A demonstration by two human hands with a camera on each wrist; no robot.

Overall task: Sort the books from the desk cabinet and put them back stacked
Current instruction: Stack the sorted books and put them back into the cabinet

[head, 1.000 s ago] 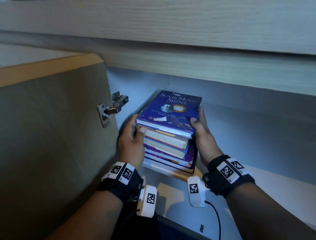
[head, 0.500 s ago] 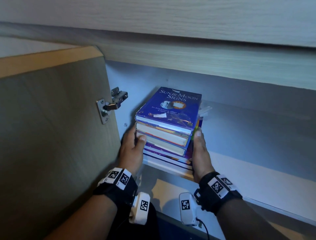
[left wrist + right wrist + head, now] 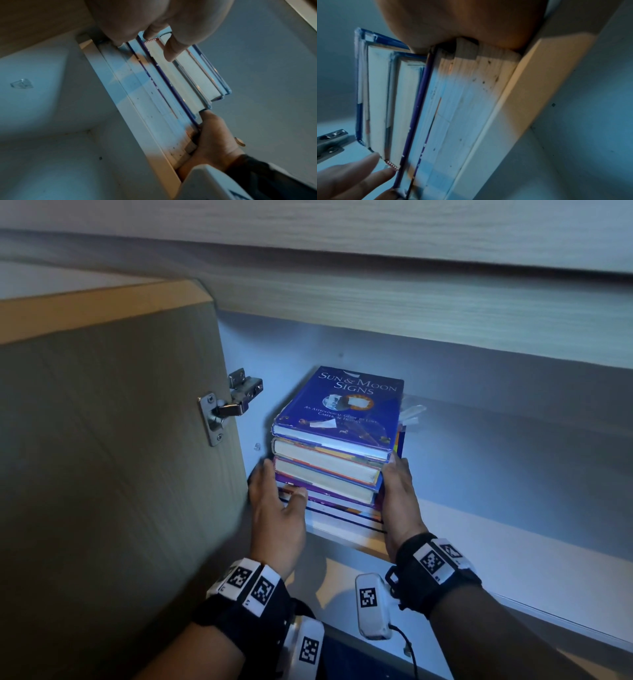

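Note:
A stack of several books [image 3: 329, 474] lies flat on the cabinet shelf [image 3: 479, 542], near its front edge. The top one is a blue book titled "Sun & Moon Signs" [image 3: 346, 409]. My left hand [image 3: 274, 501] lies against the stack's left side, thumb on the front page edges of the lower books. Pressed flat against the right side is my right hand [image 3: 397, 494]. The left wrist view shows the stack's page edges [image 3: 180, 83] with my right hand [image 3: 216, 136] at their far corner. In the right wrist view, straight left fingers [image 3: 359, 169] sit by the stack [image 3: 453, 108].
The open cabinet door [image 3: 120, 440] stands close on the left, its metal hinge [image 3: 233, 402] beside the books. The desk's wooden front [image 3: 376, 302] overhangs the opening. To the right of the stack the shelf runs on, with a lower compartment beneath the shelf edge [image 3: 120, 101].
Both hands have slid down the stack's sides, from the top book to the lower books. The stack now sits a little further in on the shelf.

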